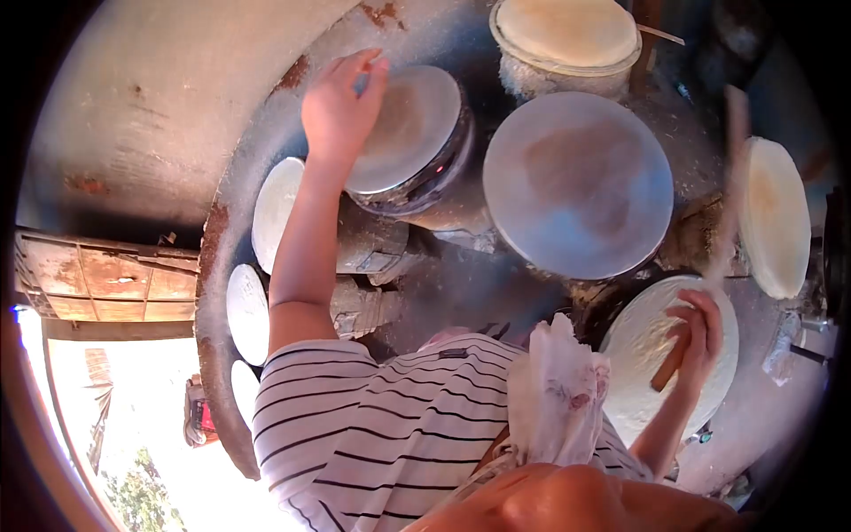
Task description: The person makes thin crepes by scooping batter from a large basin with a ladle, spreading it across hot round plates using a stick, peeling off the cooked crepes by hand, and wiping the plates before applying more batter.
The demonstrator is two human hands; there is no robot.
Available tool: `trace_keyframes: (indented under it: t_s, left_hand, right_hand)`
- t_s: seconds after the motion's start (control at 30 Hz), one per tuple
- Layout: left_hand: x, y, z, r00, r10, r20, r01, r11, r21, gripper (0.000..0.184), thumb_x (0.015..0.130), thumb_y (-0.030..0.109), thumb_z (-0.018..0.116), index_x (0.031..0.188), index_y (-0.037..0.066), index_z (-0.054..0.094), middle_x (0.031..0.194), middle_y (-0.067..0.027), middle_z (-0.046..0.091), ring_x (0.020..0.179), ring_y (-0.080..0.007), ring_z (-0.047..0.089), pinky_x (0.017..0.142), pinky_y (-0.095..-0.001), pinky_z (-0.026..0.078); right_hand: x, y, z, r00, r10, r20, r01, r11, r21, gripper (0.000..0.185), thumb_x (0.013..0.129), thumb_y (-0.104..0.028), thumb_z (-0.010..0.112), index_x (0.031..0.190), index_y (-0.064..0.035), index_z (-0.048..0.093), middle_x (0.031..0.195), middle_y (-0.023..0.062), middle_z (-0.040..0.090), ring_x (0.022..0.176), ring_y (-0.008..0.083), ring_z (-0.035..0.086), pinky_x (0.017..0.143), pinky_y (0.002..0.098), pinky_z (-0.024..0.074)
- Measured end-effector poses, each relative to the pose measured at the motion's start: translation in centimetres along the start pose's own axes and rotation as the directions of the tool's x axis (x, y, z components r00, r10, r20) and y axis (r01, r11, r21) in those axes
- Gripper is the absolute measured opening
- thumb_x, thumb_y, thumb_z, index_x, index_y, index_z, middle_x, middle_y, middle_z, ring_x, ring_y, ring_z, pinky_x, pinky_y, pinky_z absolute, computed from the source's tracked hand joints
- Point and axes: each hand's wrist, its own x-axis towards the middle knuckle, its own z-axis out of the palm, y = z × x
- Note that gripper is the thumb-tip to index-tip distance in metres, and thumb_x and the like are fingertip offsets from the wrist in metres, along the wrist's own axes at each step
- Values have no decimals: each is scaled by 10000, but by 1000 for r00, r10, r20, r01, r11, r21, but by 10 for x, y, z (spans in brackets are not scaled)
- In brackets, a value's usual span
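My left hand [341, 105] is raised at the edge of a round grey griddle [417, 133] that has a brown patch on top. Its fingers curl loosely, the thumb stands a little apart, and I see nothing in it. My right hand [698, 337] is closed around a wooden stick [729, 177], whose far end is blurred. Below the fingers shows a brown wooden piece [669, 363]; whether it joins the stick is hard to tell. Under this hand, pale wet batter [634, 390] covers a round griddle.
A larger bare griddle [576, 186] with a brown patch stands in the middle. At the back is a round pale stack [567, 35], and a pale disc [773, 217] leans at the right. Several white discs [248, 315] line the left rim. Bright daylight enters lower left.
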Motion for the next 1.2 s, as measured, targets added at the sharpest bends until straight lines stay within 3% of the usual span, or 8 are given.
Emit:
trace_keyframes:
  t_s: [0.07, 0.2, 0.33, 0.47, 0.63, 0.77, 0.93, 1.2]
  left_hand:
    - [-26, -31, -34, 997, -76, 2, 76, 997, -24, 212, 824, 274, 653, 965, 121, 696, 798, -62, 661, 655, -258, 602, 631, -359, 482]
    - [-91, -114, -79, 994, -92, 67, 96, 994, -56, 226, 826, 249, 649, 984, 92, 690, 807, -81, 662, 713, -267, 615, 672, -352, 484]
    - [-162, -183, -112, 988, -107, 111, 123, 982, -145, 242, 829, 213, 646, 1014, 60, 675, 806, -99, 659, 770, -282, 625, 705, -366, 486]
    - [-204, -210, -141, 920, -274, 279, 330, 928, -175, 253, 872, 225, 613, 1067, 73, 669, 888, -118, 675, 819, -201, 643, 737, -309, 481]
    - [-254, -230, -143, 894, -324, 308, 399, 890, -221, 274, 853, 220, 620, 1061, 46, 655, 794, -119, 655, 785, -280, 619, 721, -372, 475]
    - [-291, -256, -158, 815, -405, 415, 492, 861, -128, 294, 872, 241, 595, 1082, 41, 647, 823, -120, 655, 799, -265, 618, 714, -363, 476]
    - [-321, -273, -157, 712, -494, 499, 600, 797, -67, 315, 892, 257, 577, 1107, 35, 637, 862, -118, 652, 790, -234, 622, 701, -328, 482]
    - [-322, -263, -161, 647, -484, 589, 594, 805, 9, 321, 906, 257, 567, 1112, 21, 637, 888, -130, 666, 798, -192, 630, 719, -309, 491]
  right_hand:
    - [3, -38, 66, 891, -235, 388, -55, 793, 607, 476, 891, -248, 517, 1265, 37, 444, 1262, 297, 494, 1052, 341, 602, 589, 327, 563]
    - [-11, -90, 165, 673, -641, 370, 226, 654, 722, 488, 924, -399, 498, 1174, 20, 488, 1123, 344, 557, 1054, 402, 584, 620, 391, 554]
    - [-57, -120, 266, 722, -650, 235, 683, 618, -388, 157, 876, -108, 543, 884, 15, 639, 846, 106, 613, 880, 276, 545, 797, 373, 429]
    - [-38, -58, 381, 900, -285, 330, 396, 850, -347, 190, 933, -171, 519, 1040, -57, 627, 870, 79, 600, 775, 180, 573, 712, 290, 455]
    - [-4, 136, 485, 967, 51, 249, 105, 811, -576, 426, 938, -391, 443, 921, 18, 560, 840, 254, 607, 892, 429, 583, 748, 485, 442]
    - [-12, 129, 524, 803, 558, 209, -481, 814, -325, 414, 941, -431, 437, 783, -54, 508, 575, 67, 479, 456, 197, 490, 432, 368, 385]
    - [10, 142, 554, 793, 576, 198, -579, 814, -48, 443, 928, -464, 463, 781, -52, 529, 547, 24, 471, 440, 122, 476, 405, 323, 371]
    - [29, 137, 575, 995, 100, 13, -98, 989, -113, 476, 914, -447, 487, 801, -5, 622, 655, 164, 594, 653, 340, 603, 622, 410, 461]
